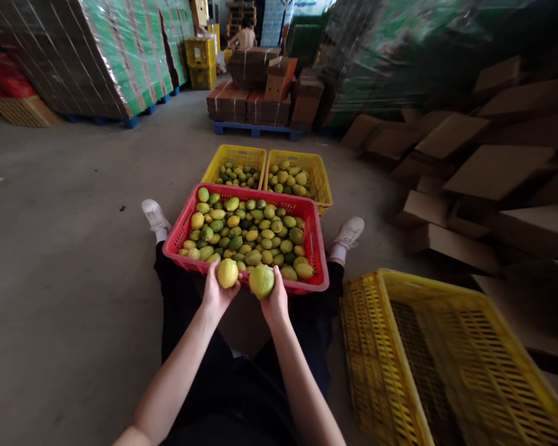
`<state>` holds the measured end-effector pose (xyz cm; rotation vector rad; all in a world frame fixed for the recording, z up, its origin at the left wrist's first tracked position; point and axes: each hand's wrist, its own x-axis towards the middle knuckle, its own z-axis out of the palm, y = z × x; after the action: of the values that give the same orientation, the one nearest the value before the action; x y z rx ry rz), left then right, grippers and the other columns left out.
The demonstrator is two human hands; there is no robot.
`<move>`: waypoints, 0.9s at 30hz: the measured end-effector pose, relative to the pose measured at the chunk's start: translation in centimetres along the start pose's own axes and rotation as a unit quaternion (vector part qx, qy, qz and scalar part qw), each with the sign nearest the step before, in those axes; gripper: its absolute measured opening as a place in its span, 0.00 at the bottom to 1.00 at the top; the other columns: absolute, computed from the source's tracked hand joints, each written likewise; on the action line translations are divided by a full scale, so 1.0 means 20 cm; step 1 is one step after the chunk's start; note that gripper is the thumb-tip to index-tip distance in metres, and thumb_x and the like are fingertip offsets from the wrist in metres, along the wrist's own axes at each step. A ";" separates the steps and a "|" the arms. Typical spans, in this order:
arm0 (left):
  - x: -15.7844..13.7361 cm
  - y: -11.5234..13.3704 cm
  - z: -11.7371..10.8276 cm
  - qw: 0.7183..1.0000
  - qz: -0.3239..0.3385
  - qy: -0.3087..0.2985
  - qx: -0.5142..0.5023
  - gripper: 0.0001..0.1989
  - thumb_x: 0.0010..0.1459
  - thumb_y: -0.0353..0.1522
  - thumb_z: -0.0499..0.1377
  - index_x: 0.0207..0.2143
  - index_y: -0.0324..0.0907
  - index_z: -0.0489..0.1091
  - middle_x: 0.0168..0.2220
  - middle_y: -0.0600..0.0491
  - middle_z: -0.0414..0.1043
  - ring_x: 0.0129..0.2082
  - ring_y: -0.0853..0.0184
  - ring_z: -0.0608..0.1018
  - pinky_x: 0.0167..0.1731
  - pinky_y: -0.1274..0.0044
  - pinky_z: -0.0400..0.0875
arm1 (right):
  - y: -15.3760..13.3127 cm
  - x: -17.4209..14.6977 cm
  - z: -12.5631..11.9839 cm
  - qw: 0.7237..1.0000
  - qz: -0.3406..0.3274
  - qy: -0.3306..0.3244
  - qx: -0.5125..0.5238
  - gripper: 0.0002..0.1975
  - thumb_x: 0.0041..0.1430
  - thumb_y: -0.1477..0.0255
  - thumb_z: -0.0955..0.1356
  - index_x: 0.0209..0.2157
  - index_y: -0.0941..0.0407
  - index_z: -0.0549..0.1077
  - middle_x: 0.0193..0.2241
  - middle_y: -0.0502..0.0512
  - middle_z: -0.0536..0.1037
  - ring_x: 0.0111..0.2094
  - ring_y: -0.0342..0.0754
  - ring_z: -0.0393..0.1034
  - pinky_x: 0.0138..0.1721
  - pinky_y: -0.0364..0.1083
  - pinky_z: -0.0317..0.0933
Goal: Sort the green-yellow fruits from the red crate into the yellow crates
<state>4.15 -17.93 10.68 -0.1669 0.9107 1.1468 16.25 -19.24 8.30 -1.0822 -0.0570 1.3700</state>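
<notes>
A yellow lemon (227, 273) rests in my left hand (216, 296), the fingers curled round it from below. My right hand (276, 301) is closed round a greener lemon (261, 282), thumb along its right side. Both hands are held side by side at the near rim of a red crate (323, 260). Inside that crate lie many lemons (242, 230), ranging from yellow to dark green. Just behind it stand two yellow crates, the left one (210, 162) with smaller green lemons and the right one (324, 176) with larger, yellower ones.
A large yellow crate (384, 347) stands close on my right. Cardboard boxes (469, 186) are heaped beyond it. Flat cartons (227, 102) sit on a blue pallet (255, 130) ahead, with a person (245, 38) behind them. Wrapped stacks (121, 56) rise at the left.
</notes>
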 end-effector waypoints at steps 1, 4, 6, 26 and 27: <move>0.00 0.01 0.01 1.000 0.004 0.007 0.004 0.14 0.62 0.39 0.55 0.36 0.35 0.71 0.22 0.51 0.73 0.18 0.69 0.75 0.16 0.81 0.70 | -0.01 0.00 0.00 1.000 0.003 -0.009 -0.005 0.19 0.46 0.55 0.74 0.31 0.55 0.72 0.23 0.46 0.76 0.21 0.44 0.70 0.17 0.41 0.64; -0.01 0.01 0.02 0.999 0.017 0.019 0.028 0.13 0.63 0.38 0.55 0.35 0.35 0.71 0.22 0.50 0.73 0.18 0.69 0.75 0.18 0.79 0.72 | -0.02 -0.02 -0.01 0.997 -0.020 -0.074 -0.026 0.19 0.42 0.57 0.76 0.30 0.56 0.74 0.23 0.46 0.75 0.21 0.43 0.69 0.17 0.41 0.65; 0.01 0.00 0.01 0.999 0.022 0.008 0.035 0.15 0.65 0.37 0.52 0.38 0.34 0.72 0.24 0.48 0.75 0.20 0.68 0.76 0.19 0.79 0.74 | -0.03 -0.03 -0.01 0.992 -0.042 -0.116 -0.039 0.18 0.40 0.61 0.78 0.30 0.56 0.75 0.24 0.45 0.75 0.21 0.42 0.69 0.19 0.41 0.67; 0.03 0.01 0.04 0.999 -0.025 0.043 -0.014 0.17 0.66 0.36 0.48 0.40 0.33 0.71 0.25 0.46 0.75 0.23 0.65 0.78 0.20 0.77 0.75 | -0.05 0.00 0.04 0.991 0.134 -0.001 0.028 0.20 0.61 0.54 0.64 0.29 0.57 0.71 0.18 0.53 0.77 0.16 0.46 0.72 0.19 0.45 0.69; 0.03 0.00 0.03 0.999 -0.022 0.027 -0.015 0.17 0.66 0.36 0.48 0.41 0.33 0.71 0.26 0.46 0.75 0.23 0.65 0.78 0.20 0.78 0.75 | -0.05 0.01 0.03 0.991 0.135 -0.007 0.024 0.21 0.60 0.53 0.64 0.30 0.57 0.72 0.18 0.53 0.78 0.17 0.47 0.72 0.19 0.45 0.69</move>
<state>4.48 -17.11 10.67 -0.2432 0.9333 1.1203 16.62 -18.59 9.20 -1.0684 0.1161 1.6131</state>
